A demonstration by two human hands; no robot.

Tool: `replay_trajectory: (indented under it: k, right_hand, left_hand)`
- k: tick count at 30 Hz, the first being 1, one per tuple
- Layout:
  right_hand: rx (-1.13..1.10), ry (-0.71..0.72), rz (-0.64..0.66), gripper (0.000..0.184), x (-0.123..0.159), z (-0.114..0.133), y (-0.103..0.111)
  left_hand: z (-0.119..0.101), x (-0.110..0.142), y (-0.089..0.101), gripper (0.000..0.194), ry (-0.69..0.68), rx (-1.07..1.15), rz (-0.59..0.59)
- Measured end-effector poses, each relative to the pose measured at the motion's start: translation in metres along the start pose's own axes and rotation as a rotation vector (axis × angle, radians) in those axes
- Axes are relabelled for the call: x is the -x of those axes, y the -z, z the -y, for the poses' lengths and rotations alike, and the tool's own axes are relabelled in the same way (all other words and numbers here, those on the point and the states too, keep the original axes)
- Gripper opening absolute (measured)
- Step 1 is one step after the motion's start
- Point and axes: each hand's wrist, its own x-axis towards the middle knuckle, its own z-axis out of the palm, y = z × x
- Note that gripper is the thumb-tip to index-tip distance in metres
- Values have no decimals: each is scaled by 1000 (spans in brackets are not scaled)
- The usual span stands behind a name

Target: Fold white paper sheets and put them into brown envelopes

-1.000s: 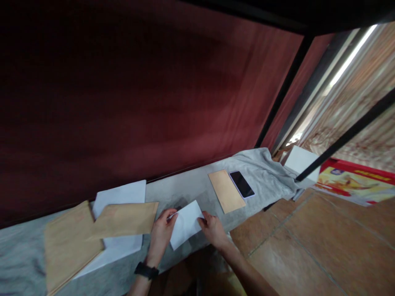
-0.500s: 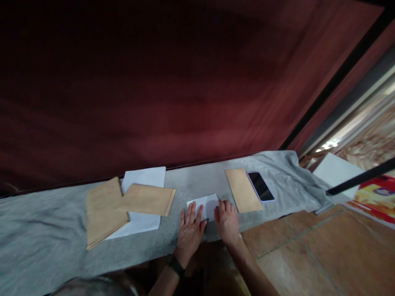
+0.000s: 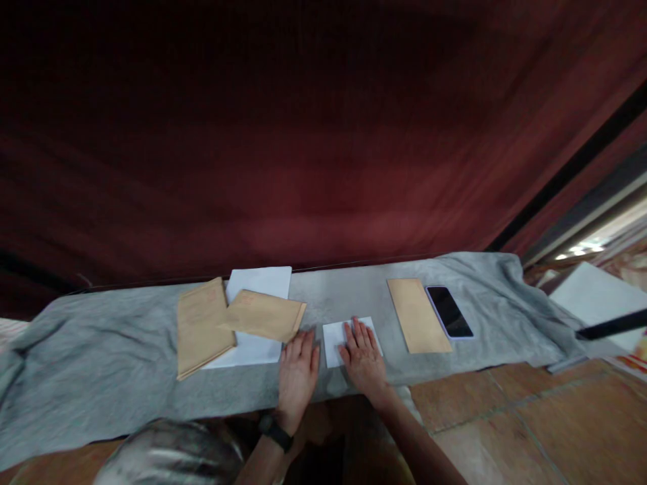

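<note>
A small folded sheet of white paper (image 3: 333,347) lies on the grey cloth (image 3: 348,289). My right hand (image 3: 362,360) rests on its right half, fingers stretched out and flat. To the left of that sheet, my left hand (image 3: 297,370) lies palm down with straight fingers and holds nothing. Its fingertips are at the lower right corner of a brown envelope (image 3: 265,315); whether they touch it I cannot tell. This envelope lies across larger white sheets (image 3: 260,279) and overlaps a stack of brown envelopes (image 3: 202,330).
Right of the folded paper lies a single brown envelope (image 3: 417,316), with a dark-screened phone (image 3: 449,311) beside it. A dark red curtain (image 3: 323,168) rises behind the cloth-covered surface. Tiled floor (image 3: 485,411) shows at the front right, and a white panel (image 3: 601,296) stands at far right.
My left hand has come off the folded paper and moved left. My right hand has gone from the paper's right edge to lying flat on it. The camera view has shifted slightly.
</note>
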Motion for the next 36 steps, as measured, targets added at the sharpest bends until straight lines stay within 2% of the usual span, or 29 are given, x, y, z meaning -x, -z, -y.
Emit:
replay_trajectory:
  k: [2, 4, 7, 11, 14, 18, 21, 23, 25, 27, 29, 32, 36]
  right_hand:
    - [5, 1, -4, 57, 0, 1, -1]
    - [14, -1, -7, 57, 0, 2, -1]
    - [28, -3, -16, 56, 1, 2, 0]
    - [-40, -31, -28, 50, -3, 3, 2]
    - [-271, -138, -34, 48, -15, 15, 5]
    - [-813, -328, 76, 46, -38, 44, 5]
    - [-994, -365, 142, 39, -47, 59, 4]
    - [-1095, -381, 188, 37, -47, 59, 6]
    - [-1244, -398, 274, 37, -42, 52, 10]
    - [-1340, -381, 352, 38, -35, 39, 15]
    - [-1329, -341, 384, 39, -28, 25, 19]
    - [-1199, -288, 365, 39, -23, 8, 22]
    - [-1005, -225, 300, 36, -24, -1, 20]
  left_hand:
    - [14, -13, 9, 41, 125, -61, -39]
    - [25, -25, 13, 37, 173, -113, -1]
    - [31, -35, 15, 30, 144, -137, 72]
    - [17, -30, 21, 30, 74, -145, 64]
    - [-2, -17, 29, 29, 4, -139, 71]
    - [-24, 0, 33, 29, -68, -76, 65]
    - [-32, 10, 30, 29, -105, -23, 72]
    - [-32, 16, 27, 30, -128, 8, 68]
    - [-28, 19, 24, 43, -151, 41, 44]
    - [-21, 21, 22, 72, -173, 58, 21]
    - [-12, 19, 21, 98, -190, 48, 42]
    - [1, 9, 22, 114, -201, 25, 164]
    - [9, -9, 28, 128, -218, 53, 373]
